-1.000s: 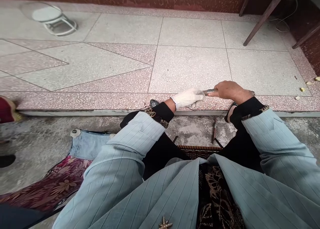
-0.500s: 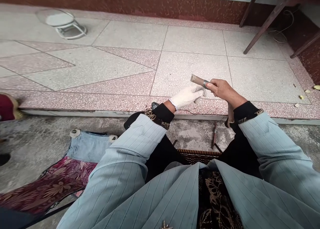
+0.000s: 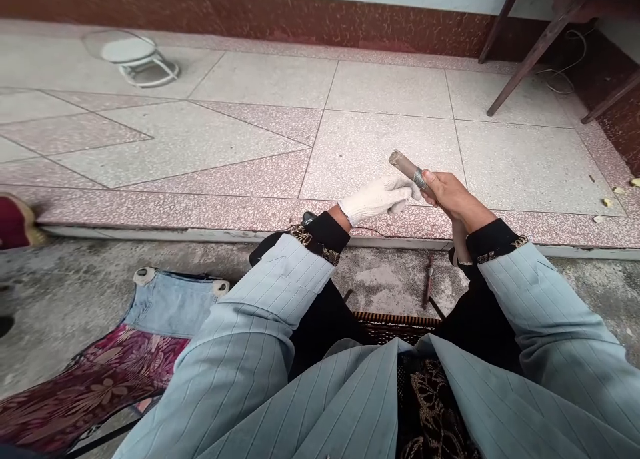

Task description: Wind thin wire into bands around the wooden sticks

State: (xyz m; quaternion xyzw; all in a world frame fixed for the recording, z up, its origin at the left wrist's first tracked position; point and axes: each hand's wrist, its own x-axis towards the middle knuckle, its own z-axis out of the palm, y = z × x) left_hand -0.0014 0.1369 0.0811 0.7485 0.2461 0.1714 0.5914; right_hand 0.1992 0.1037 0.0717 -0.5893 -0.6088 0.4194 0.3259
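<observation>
My right hand (image 3: 447, 191) is bare and closed round a short brownish stick (image 3: 403, 164), its thumb lying along the top. A band of thin grey wire (image 3: 419, 177) is wound about the stick just ahead of that thumb. In a white knitted glove, my left hand (image 3: 377, 199) reaches in from the left with fingers curled together at the underside of the wire band. Whatever those gloved fingers pinch is hidden. Both hands are above the edge of the tiled step (image 3: 240, 215). A slim reddish tool (image 3: 429, 282) is on the concrete below.
A small white stool (image 3: 133, 51) stands far left on the tiles. A wooden table's leg (image 3: 530, 59) is at upper right, near a loose cable (image 3: 563, 79). A chair with denim and flowered cloth (image 3: 165, 305) is at my left. Woven seat edge (image 3: 395, 322) shows between my legs.
The stick has shifted slightly right and points more steeply, with more of the wire band showing. Both hands appear a little lower, along with the whole scene.
</observation>
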